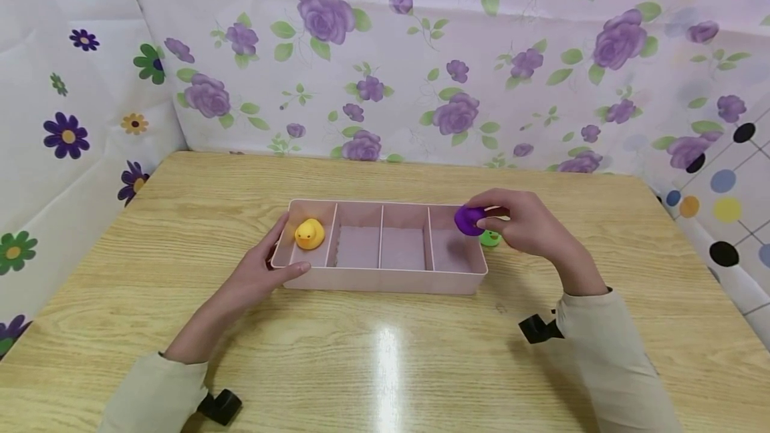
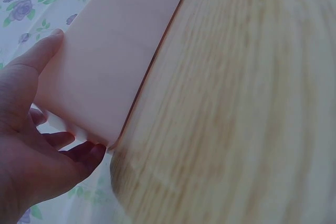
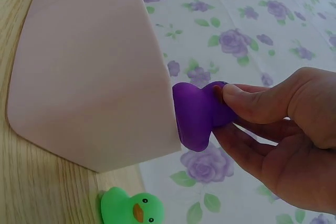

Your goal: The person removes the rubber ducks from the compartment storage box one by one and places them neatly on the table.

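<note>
A purple rubber duck [image 1: 468,220] is pinched between the thumb and fingers of my right hand [image 1: 522,224], at the right end of a pink divided box [image 1: 385,279]. In the right wrist view the purple duck [image 3: 197,114] shows just beyond the box's rim. My left hand [image 1: 255,272] holds the box's left end, thumb over the front rim and fingers round the end wall. A yellow rubber duck [image 1: 309,234] sits in the leftmost compartment. On the table right of the box, a green rubber duck [image 3: 128,207] is partly hidden by my right hand in the head view.
The box stands on a wood-grain table [image 1: 337,353], its other compartments showing bare bottoms. Flowered cloth [image 1: 409,72] hangs behind the table and at its sides. A black wrist mount [image 1: 538,329] juts from the right sleeve, another [image 1: 221,407] from the left.
</note>
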Motion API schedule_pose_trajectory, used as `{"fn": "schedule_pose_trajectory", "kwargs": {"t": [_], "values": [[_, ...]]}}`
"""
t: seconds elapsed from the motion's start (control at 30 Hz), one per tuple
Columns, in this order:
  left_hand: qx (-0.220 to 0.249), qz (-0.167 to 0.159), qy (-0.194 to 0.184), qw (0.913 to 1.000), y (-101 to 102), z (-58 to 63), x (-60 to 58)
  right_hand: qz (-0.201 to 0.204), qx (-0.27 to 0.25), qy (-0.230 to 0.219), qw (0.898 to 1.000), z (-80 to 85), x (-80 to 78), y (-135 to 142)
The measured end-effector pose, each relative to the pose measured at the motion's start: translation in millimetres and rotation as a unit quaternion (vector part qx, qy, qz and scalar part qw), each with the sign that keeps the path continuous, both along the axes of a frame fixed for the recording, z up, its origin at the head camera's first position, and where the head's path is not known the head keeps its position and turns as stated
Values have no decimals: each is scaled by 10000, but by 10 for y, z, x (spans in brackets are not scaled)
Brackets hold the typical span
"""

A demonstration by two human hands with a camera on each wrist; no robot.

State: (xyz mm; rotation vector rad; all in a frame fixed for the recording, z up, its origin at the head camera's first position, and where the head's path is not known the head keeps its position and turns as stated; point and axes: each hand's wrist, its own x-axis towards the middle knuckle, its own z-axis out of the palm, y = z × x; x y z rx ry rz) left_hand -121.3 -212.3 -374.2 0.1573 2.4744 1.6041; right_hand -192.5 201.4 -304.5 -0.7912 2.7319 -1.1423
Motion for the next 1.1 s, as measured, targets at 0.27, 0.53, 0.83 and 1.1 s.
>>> {"fn": "schedule_pose_trajectory", "kwargs": {"t": [0.27, 0.53, 0.83, 1.1], "values": [[-45, 29, -21, 10000, 0, -4, -2, -83, 62, 0, 9999, 18, 21, 90], [-39, 26, -5, 10000, 2, -8, -6, -348, 234, -134, 9990, 18, 26, 230], [42, 31, -42, 10000, 4, -7, -2, -614, 500, -167, 9967, -2, -18, 395], [-14, 36, -28, 10000, 8, -1, -2, -907, 615, -250, 9937, -31, -70, 548]]}}
